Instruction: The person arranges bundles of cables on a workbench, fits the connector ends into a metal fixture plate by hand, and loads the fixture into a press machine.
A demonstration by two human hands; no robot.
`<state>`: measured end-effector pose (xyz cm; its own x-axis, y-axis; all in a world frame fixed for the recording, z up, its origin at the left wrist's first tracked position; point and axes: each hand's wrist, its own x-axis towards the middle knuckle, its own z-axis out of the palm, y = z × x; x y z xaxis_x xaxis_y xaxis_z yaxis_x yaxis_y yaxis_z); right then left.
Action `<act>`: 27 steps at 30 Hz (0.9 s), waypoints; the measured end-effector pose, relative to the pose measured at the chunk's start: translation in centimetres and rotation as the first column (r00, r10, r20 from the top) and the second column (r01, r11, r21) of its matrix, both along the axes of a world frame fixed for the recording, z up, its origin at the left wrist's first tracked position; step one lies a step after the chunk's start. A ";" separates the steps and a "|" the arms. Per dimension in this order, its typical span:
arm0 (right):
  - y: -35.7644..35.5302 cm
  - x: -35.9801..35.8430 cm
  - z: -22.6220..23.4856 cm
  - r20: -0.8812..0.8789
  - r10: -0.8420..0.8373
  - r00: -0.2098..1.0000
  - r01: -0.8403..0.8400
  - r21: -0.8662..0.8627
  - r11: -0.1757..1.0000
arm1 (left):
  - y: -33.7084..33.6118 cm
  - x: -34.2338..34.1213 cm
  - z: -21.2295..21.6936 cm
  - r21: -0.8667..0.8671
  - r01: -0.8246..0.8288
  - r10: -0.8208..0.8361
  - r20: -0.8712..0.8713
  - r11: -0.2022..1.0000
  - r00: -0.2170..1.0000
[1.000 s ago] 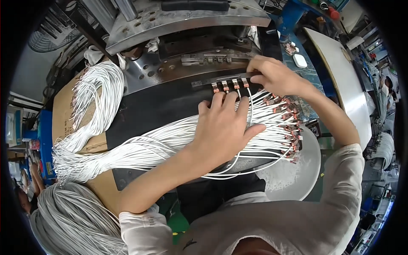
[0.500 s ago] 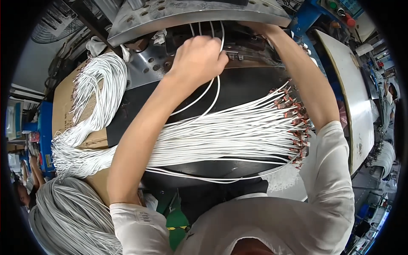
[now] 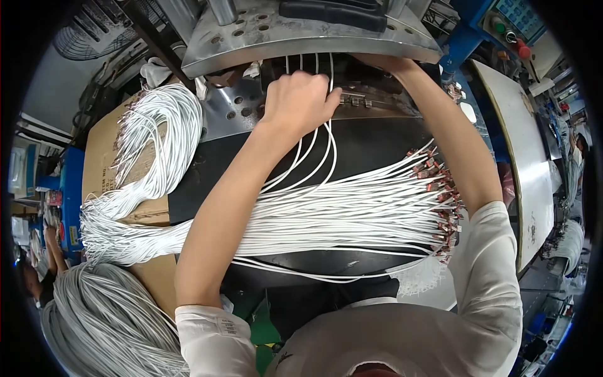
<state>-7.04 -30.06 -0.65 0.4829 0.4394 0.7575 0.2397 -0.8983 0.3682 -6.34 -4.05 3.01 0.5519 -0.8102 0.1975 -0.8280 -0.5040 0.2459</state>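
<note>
My left hand is closed around several thin white cables. Above the fist they run up under a thick metal plate; below it they curve down to a large spread bundle of white cables. My right hand reaches under the right part of the plate, its fingers hidden there. Small metal pieces sit in a row on the fixture just right of my left thumb. Reddish-brown connectors tip the bundle's right ends.
A looped white cable bundle lies on cardboard at the left. Thick grey cable coils fill the lower left. A black mat covers the work surface. A white-topped table stands at right, beside a blue machine with buttons.
The whole view has shifted, so the scene sits lower. My left hand is still closed on the cables, slightly further left of the metal pieces, more of which show. More cable loops show below it.
</note>
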 end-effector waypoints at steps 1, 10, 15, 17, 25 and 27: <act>1.8 -0.2 0.8 -0.194 -0.007 0.981 0.049 0.213 0.976 | 0.5 -0.1 0.0 0.005 -0.012 0.012 -0.001 1.000 1.000; 15.5 -26.1 6.1 -0.275 0.935 -0.226 0.116 0.945 0.306 | 16.7 -13.8 2.5 -0.594 0.039 -0.516 -0.663 0.803 0.543; 21.1 -43.7 -8.0 0.020 0.992 -0.123 0.769 0.634 0.082 | 29.3 -23.4 -9.4 -0.286 -0.495 -0.342 -0.939 0.820 -0.024; 23.1 -48.7 -13.9 -0.445 0.738 0.507 0.862 0.242 -0.446 | 30.2 -25.6 -12.3 -0.096 -0.739 -0.170 -0.985 0.667 -0.025; 24.4 -45.5 -17.8 -0.069 0.236 0.969 0.245 0.183 -0.952 | 28.8 -26.1 -19.1 -0.051 -0.982 -0.154 -0.988 0.184 0.022; 24.2 -45.9 -18.8 0.160 0.333 0.929 0.279 0.286 -0.917 | 28.4 -25.6 -17.8 -0.019 -0.976 -0.148 -0.989 0.219 -0.014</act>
<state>-52.94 -5.82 -19.44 0.7545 -0.4098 -0.5127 0.0614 0.8218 -0.5665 -31.94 24.38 -14.78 0.8261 -0.0685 -0.5593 0.5570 0.2489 0.7923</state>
